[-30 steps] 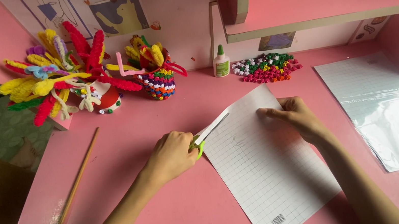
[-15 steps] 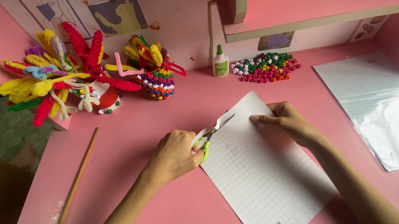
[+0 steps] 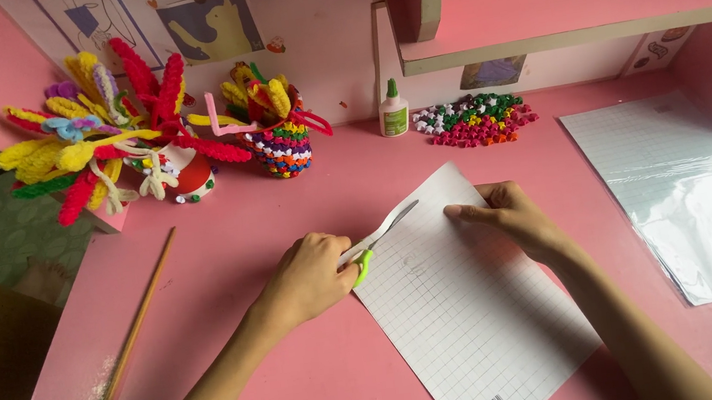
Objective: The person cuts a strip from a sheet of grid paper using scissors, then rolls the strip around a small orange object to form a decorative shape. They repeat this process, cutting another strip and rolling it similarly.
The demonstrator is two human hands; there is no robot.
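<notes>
My left hand (image 3: pixel 309 275) grips a pair of scissors (image 3: pixel 377 240) with green handles, the metal blades pointing up and right along the left edge of a white squared paper sheet (image 3: pixel 472 313). That sheet lies slanted on the pink desk (image 3: pixel 306 381). My right hand (image 3: pixel 509 216) presses flat on the sheet's upper part, fingers pointing left toward the blade tips.
At the back stand two pots of fuzzy coloured stems (image 3: pixel 111 150) (image 3: pixel 273 124), a small glue bottle (image 3: pixel 393 111) and a heap of small coloured pieces (image 3: pixel 478 118). A clear plastic sleeve with paper (image 3: pixel 694 192) lies at right. A thin wooden stick (image 3: pixel 136 322) lies at left.
The scissor blades opened half a second ago and are now closed together. My right hand slid slightly left along the sheet's top.
</notes>
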